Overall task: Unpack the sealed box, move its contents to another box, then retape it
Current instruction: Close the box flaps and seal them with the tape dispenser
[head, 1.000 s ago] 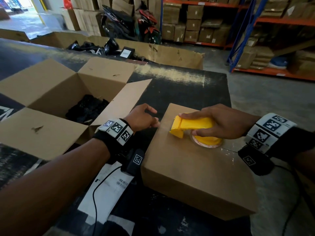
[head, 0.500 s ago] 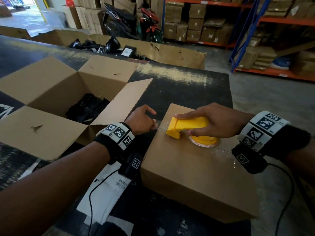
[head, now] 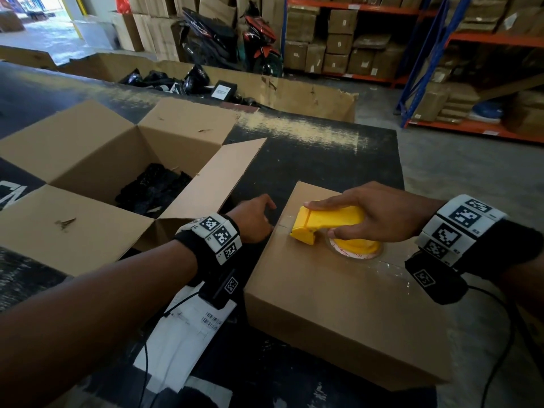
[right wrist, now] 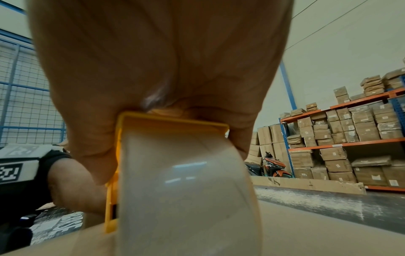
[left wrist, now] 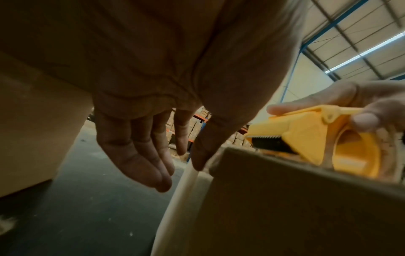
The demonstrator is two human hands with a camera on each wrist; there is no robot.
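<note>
While we run tape dispenser (head: 329,228) to left edge of closed box (head: 338,304), right hand (head: 379,213) clamped round it; left hand (head: 253,217) loose, empty, thumb at box corner. Risk: tape wrinkles or tears short. Open box (head: 73,160) close beside, flap crowding left hand.

Two brown cardboard boxes on table: one open (head: 88,160), one closed (head: 338,304). One yellow plastic tape dispenser (head: 329,223). Two hands: left (head: 253,216), right (head: 379,213).

Matt cardboard box (head: 338,313), glossy yellow plastic tape dispenser (head: 326,223), shiny clear tape (right wrist: 186,199)
</note>
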